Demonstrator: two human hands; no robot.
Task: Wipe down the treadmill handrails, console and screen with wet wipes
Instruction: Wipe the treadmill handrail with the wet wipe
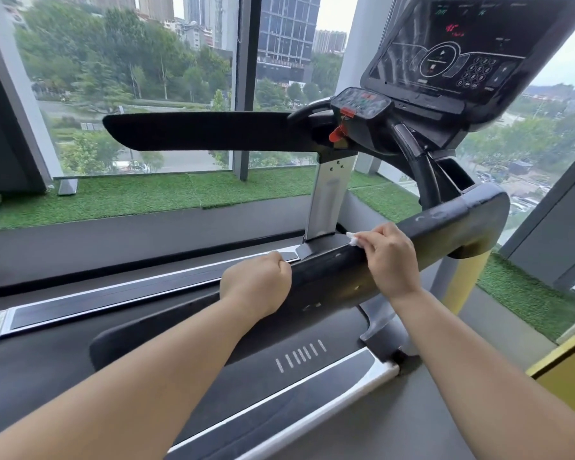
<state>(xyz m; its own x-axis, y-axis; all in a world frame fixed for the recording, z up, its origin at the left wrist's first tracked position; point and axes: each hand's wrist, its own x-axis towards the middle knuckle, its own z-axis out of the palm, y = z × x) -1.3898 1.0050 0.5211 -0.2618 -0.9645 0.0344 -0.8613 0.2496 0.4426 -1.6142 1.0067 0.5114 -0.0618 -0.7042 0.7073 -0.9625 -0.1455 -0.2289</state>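
The near black handrail (445, 224) of the treadmill runs from lower left to upper right across the middle. My left hand (256, 287) grips this rail, fingers curled over its top. A little further along, my right hand (390, 257) presses a small white wet wipe (353, 239) onto the rail's top; only a corner of the wipe shows past the fingers. The far handrail (196, 131) stretches left at the window. The small control console (361, 102) with a red clip and the large dark screen (462, 48) stand at the upper right.
The treadmill belt (47, 363) and its side rails lie below my arms. A silver upright post (329, 194) rises behind the near rail. Artificial grass (146, 194) lines the window sill. A yellow post (465, 280) and yellow edge stand at the right.
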